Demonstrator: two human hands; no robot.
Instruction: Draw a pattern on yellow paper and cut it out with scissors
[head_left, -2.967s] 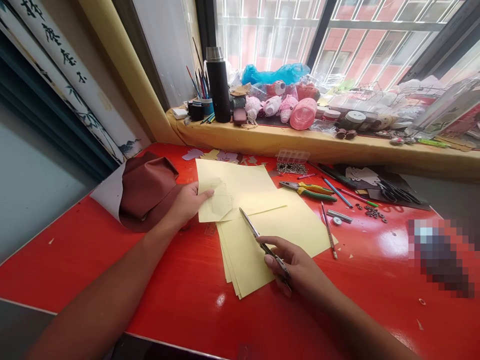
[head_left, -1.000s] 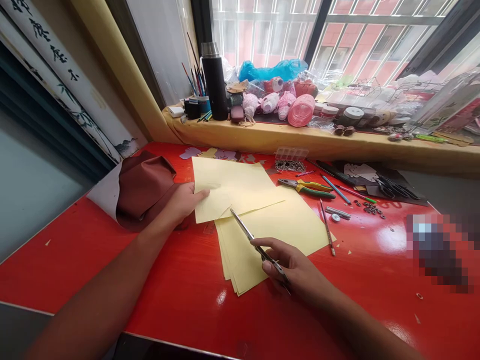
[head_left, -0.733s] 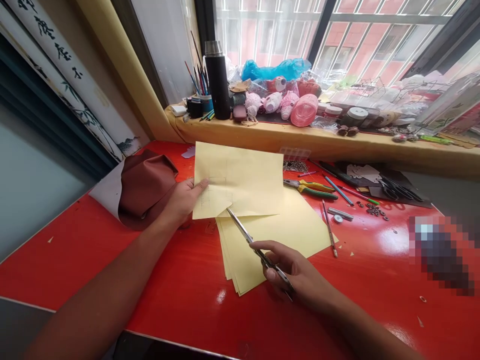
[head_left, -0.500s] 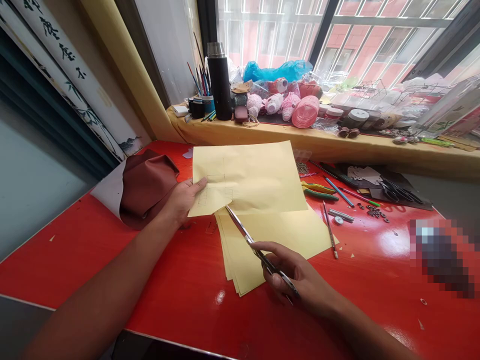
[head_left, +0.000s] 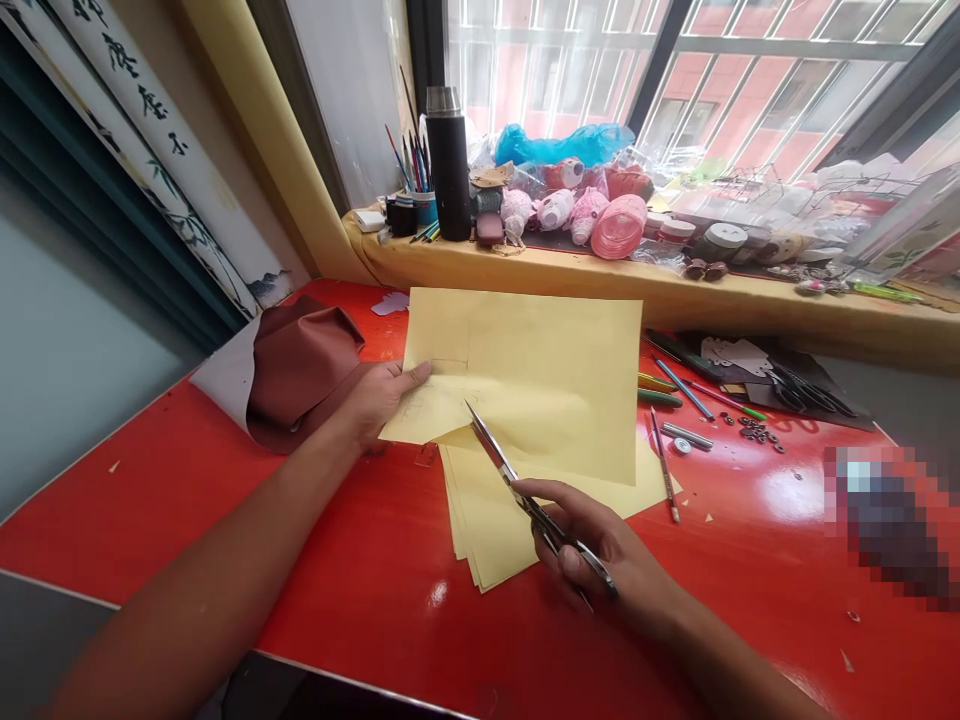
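My left hand point(head_left: 379, 400) grips the left edge of a large sheet of pale yellow paper point(head_left: 540, 385), which has faint pencil lines and a cut notch near that hand. My right hand point(head_left: 596, 550) is closed around the finger loops of a pair of steel scissors point(head_left: 510, 480). Their closed blades point up at the sheet's lower edge, just below the notch. Beneath the sheet lies a stack of yellow paper point(head_left: 487, 525), partly hidden by it. A folded piece of brown leather point(head_left: 300, 375) is just left of my left hand.
The red table point(head_left: 187, 500) holds a pencil point(head_left: 664, 465), green-handled pliers point(head_left: 658, 390) mostly under the sheet, and black scissors point(head_left: 810, 393) on dark material. A sill behind carries a black thermos point(head_left: 448, 165), paintbrushes in a cup point(head_left: 412, 170), and pink crafts point(head_left: 619, 225).
The yellow sheet has been lifted and spread wider to the right, now covering most of the pliers. The scissors have shifted slightly right and closed, and the view has moved slightly.
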